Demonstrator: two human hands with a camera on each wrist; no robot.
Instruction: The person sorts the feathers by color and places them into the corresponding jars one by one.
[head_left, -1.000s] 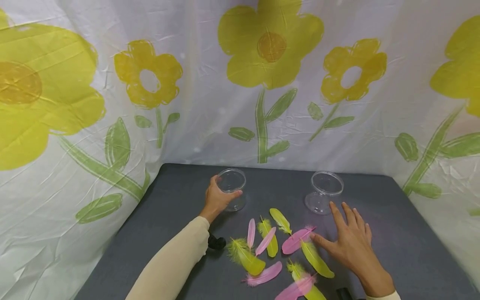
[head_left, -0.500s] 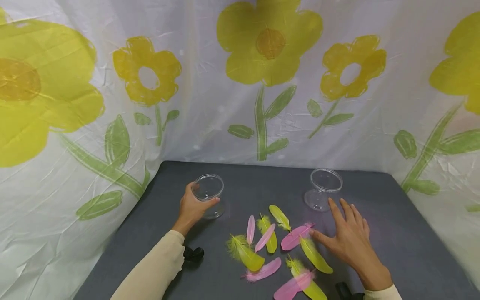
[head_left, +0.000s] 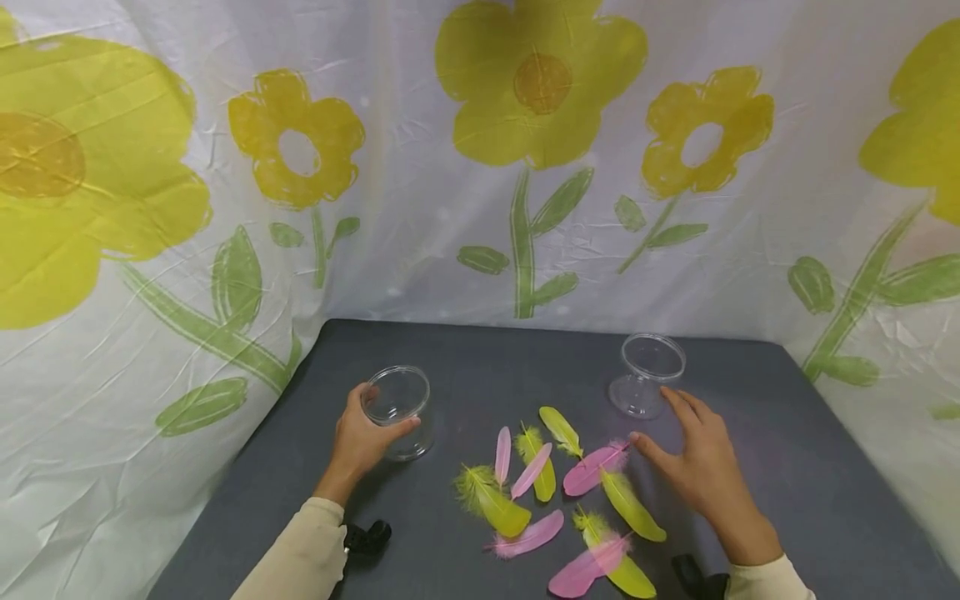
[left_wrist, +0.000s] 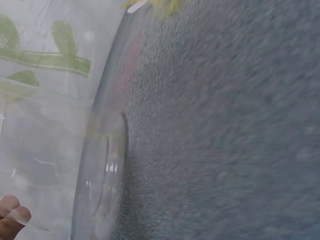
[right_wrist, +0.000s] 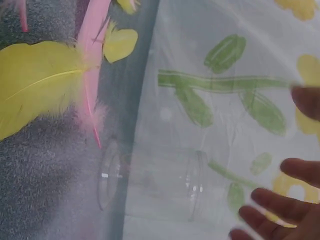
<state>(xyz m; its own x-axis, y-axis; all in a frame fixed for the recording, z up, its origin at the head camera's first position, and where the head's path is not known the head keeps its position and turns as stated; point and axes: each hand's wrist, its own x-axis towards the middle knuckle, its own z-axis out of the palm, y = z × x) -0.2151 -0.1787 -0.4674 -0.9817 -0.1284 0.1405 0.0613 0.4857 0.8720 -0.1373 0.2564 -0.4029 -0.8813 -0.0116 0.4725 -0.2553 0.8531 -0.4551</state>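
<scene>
My left hand point(head_left: 365, 442) grips a clear round plastic jar point(head_left: 408, 429) around its side, thumb on the near side, at the left of the table. The left wrist view shows the fingertips point(left_wrist: 15, 215) at the see-through wall and the jar's base point(left_wrist: 107, 175) close over the cloth. A second clear jar point(head_left: 637, 396) stands upright at the back right. Just in front of it is my right hand point(head_left: 701, 462), fingers spread loosely with nothing between them. Pink feathers point(head_left: 592, 471) and yellow feathers point(head_left: 630, 507) lie scattered between the hands, some overlapping.
A dark grey cloth point(head_left: 525, 358) covers the table. Behind it and along both sides hangs a white curtain point(head_left: 420, 275) printed with yellow flowers. Black wrist devices show at the left sleeve point(head_left: 300, 550) and the right sleeve point(head_left: 768, 579).
My left hand has moved the held jar leftward and toward me, away from the feathers. My right hand has stayed near the other jar, its fingers drawn slightly closer together.
</scene>
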